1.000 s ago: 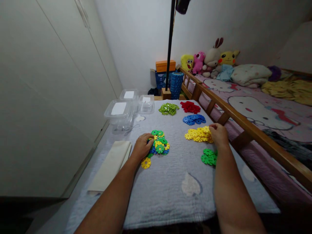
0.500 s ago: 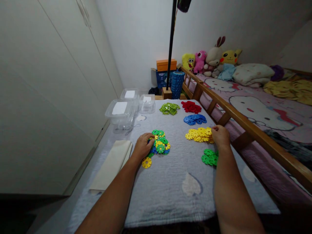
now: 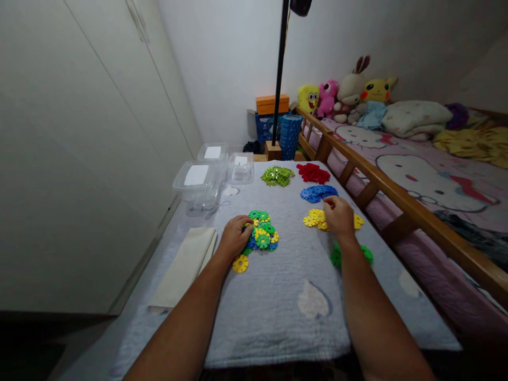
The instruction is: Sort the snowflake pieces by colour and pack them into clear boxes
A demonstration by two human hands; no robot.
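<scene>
Flat flower-shaped plastic discs lie in heaps on a grey quilt [image 3: 278, 312]. My left hand [image 3: 234, 237] rests with curled fingers on the left edge of a mixed heap [image 3: 262, 235] of green, yellow and blue discs; one yellow disc [image 3: 240, 263] lies just below it. My right hand [image 3: 337, 218] hovers over the yellow heap [image 3: 313, 218], fingers loosely curled, and covers its middle. A dark green heap [image 3: 336, 257] shows on both sides of my right wrist. Farther back lie a blue heap [image 3: 317, 192], a red heap [image 3: 313, 172] and a light green heap [image 3: 277, 175].
Three clear lidded plastic boxes [image 3: 196, 182] stand at the back left of the quilt. A folded cream cloth [image 3: 184, 267] lies at the left. A wooden bed rail [image 3: 392, 198] runs along the right. A black pole on a wooden block [image 3: 273, 151] stands behind, plush toys [image 3: 349, 92] beyond.
My right hand has moved left from the right end of the yellow heap to above its middle. My left hand has stayed on the mixed heap.
</scene>
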